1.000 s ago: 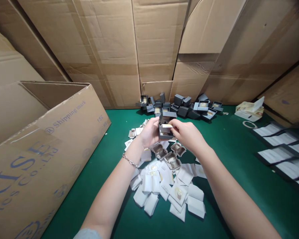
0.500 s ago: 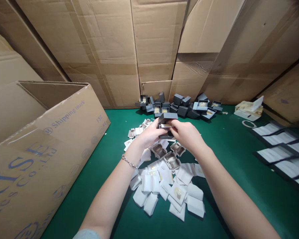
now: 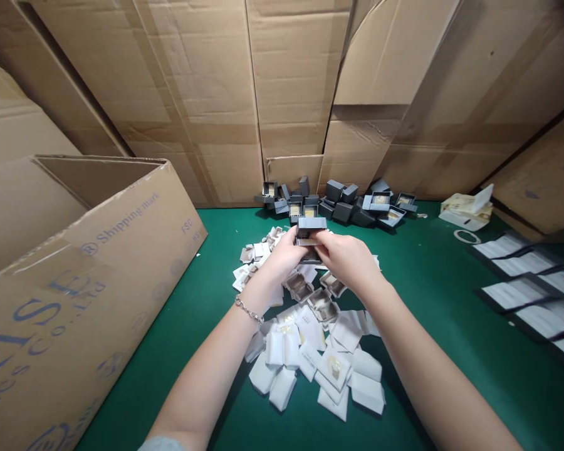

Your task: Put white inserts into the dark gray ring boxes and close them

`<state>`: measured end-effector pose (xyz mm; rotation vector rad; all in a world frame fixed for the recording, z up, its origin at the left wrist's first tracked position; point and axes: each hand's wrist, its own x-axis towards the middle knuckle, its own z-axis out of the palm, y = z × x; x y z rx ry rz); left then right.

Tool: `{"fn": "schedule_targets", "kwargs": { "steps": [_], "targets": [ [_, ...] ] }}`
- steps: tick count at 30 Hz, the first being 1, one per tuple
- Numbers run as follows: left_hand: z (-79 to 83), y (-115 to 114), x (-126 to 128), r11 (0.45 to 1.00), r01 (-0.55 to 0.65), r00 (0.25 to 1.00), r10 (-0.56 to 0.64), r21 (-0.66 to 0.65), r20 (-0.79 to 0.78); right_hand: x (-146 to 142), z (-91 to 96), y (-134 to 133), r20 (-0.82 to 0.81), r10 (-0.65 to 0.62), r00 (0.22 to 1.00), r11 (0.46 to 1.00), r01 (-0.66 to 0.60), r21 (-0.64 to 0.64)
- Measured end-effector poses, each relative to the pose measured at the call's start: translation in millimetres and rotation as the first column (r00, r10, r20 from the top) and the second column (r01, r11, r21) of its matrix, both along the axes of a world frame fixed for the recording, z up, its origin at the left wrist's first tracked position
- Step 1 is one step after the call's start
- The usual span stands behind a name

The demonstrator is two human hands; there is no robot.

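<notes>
Here, a gray box [image 3: 311, 230] sits open above the green mat [image 3: 169, 376], its lid raised, its mouth facing the person and its long axis roughly upright. The left hand [image 3: 282, 255] and right hand [image 3: 343, 258] clamp it from either side, close together, with a pale insert [image 3: 309, 242] showing inside. White pads [image 3: 314, 357] lie below.

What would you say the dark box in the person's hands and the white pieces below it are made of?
The dark box looks like matte grey card, flat and unglossy. The white pieces seem paper or thin card, given their creases; fabric remains possible.
</notes>
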<state>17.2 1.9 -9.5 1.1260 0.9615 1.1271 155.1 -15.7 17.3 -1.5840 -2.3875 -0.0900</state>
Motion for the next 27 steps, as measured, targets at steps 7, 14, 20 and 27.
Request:
{"fn": "schedule_targets", "kwargs": {
  "steps": [7, 14, 20, 27],
  "targets": [
    [-0.7, -1.0, 1.5, 0.998, 0.022, 0.998, -0.019, -0.057, 0.065, 1.9, 0.5, 0.5, -0.077, 0.044, 0.996, 0.999, -0.045, -0.010],
    [-5.1, 0.7, -2.2, 0.995, 0.045, 0.994, -0.037, -0.086, 0.098, -0.3, -1.3, 1.2, -0.318, -0.065, 0.946, 0.997, 0.072, 0.009],
    [1.4, -1.1, 2.9, 0.995, -0.006, 0.999, 0.009, -0.096, 0.041, 4.0, -7.5, 10.1, -0.538, -0.119, 0.834, 0.989, 0.054, -0.135],
    [-3.4, 1.8, 2.6, 0.999, -0.028, 0.999, 0.027, -0.031, -0.028, 2.7, -14.0, 15.5, -0.599, -0.176, 0.781, 0.943, -0.040, -0.330]
  ]
}}
